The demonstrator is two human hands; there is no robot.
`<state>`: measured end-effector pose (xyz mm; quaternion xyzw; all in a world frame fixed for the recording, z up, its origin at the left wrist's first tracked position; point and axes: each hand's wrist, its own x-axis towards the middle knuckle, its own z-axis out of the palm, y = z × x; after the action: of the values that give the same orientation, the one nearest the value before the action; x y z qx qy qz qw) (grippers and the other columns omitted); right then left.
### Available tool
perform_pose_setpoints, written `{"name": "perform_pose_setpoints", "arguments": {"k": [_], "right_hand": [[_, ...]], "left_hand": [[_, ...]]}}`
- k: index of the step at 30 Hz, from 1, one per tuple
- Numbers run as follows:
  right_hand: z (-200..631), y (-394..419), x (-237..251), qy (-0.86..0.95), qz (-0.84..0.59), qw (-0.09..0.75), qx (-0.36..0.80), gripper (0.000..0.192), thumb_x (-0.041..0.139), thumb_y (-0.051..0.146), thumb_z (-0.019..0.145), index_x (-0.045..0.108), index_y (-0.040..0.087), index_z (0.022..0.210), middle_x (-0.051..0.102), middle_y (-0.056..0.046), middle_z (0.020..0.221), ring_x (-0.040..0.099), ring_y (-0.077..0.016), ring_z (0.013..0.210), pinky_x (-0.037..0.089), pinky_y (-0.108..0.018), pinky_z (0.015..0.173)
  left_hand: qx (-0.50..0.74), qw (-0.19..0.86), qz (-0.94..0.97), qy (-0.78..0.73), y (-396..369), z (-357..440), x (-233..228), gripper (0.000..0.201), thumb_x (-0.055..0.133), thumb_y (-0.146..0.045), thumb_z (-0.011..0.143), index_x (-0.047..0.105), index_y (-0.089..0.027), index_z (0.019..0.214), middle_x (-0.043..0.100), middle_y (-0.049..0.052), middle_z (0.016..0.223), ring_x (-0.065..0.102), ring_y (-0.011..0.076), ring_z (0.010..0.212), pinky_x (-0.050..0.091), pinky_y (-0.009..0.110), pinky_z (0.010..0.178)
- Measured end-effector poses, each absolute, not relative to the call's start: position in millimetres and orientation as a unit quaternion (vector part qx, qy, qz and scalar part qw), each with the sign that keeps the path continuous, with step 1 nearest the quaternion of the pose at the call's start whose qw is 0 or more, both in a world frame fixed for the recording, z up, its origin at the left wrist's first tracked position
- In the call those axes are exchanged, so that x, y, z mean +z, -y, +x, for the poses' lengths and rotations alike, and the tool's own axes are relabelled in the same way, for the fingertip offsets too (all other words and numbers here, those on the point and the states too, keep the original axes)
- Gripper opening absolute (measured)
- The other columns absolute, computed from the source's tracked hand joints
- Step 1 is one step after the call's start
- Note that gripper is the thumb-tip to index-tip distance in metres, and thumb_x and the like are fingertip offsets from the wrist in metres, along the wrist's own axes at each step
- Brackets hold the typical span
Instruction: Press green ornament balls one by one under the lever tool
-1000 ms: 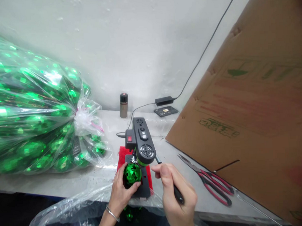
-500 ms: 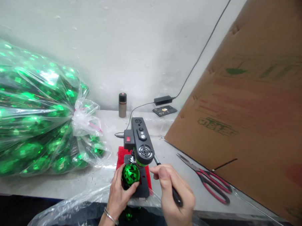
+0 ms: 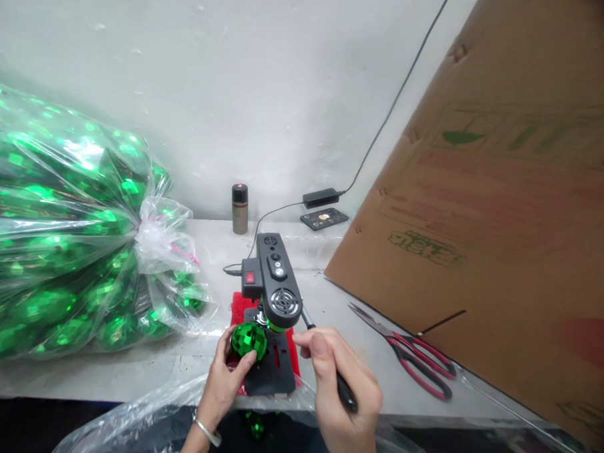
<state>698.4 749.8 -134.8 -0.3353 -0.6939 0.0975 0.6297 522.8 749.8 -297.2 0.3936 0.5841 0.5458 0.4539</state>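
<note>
My left hand pinches a green mirrored ball between thumb and fingers at the left edge of the small black bench drill, just beside its base plate. My right hand is closed around the drill's black-handled lever. Red-handled scissors lie to the right, near a leaning cardboard sheet; a clear bag of green balls sits left.
</note>
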Motion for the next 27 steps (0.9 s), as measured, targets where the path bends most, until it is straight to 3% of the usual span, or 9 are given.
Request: {"name": "perform_pose_setpoints", "arguments": {"k": [7, 11, 22, 27], "right_hand": [[698.5, -750.7, -135.4, 0.695, -0.334, 0.630, 0.100, 0.023, 0.050, 0.005, 0.104, 0.063, 0.021, 0.096, 0.068, 0.003, 0.082, 0.069, -0.0062, 0.073, 0.055, -0.013, 0.070], [697.9, -750.4, -132.1, 0.692, -0.335, 0.631, 0.107, 0.023, 0.050, 0.005, 0.105, 0.064, 0.021, 0.096, 0.068, 0.003, 0.081, 0.068, -0.0059, 0.071, 0.054, -0.013, 0.069], [700.4, -751.2, -136.0, 0.693, -0.331, 0.631, 0.107, 0.023, 0.051, 0.004, 0.103, 0.065, 0.021, 0.096, 0.072, 0.001, 0.082, 0.072, -0.0079, 0.073, 0.056, -0.015, 0.069], [700.0, -751.5, -142.6, 0.695, -0.316, 0.638, 0.102, 0.025, 0.051, 0.001, 0.099, 0.067, 0.019, 0.098, 0.073, -0.002, 0.082, 0.074, -0.0128, 0.073, 0.057, -0.020, 0.065]], "left_hand": [[0.480, 0.300, 0.514, -0.644, -748.7, 540.5, -294.5, 0.072, 0.081, -0.048, 0.076, 0.062, -0.022, 0.140, 0.073, 0.016, 0.136, 0.067, 0.0403, 0.131, 0.050, 0.063, 0.117], [0.503, 0.252, 0.538, -0.628, -753.1, 560.4, -301.3, 0.066, 0.076, -0.040, 0.080, 0.060, -0.022, 0.141, 0.069, 0.017, 0.139, 0.065, 0.0388, 0.134, 0.052, 0.062, 0.115], [0.470, 0.304, 0.542, -0.627, -763.6, 562.0, -314.3, 0.077, 0.085, -0.039, 0.065, 0.062, -0.019, 0.136, 0.071, 0.018, 0.134, 0.063, 0.0440, 0.133, 0.049, 0.068, 0.116], [0.466, 0.298, 0.558, -0.618, -762.4, 558.7, -314.6, 0.076, 0.086, -0.038, 0.066, 0.061, -0.020, 0.135, 0.071, 0.016, 0.133, 0.065, 0.0424, 0.131, 0.049, 0.068, 0.116]]}}
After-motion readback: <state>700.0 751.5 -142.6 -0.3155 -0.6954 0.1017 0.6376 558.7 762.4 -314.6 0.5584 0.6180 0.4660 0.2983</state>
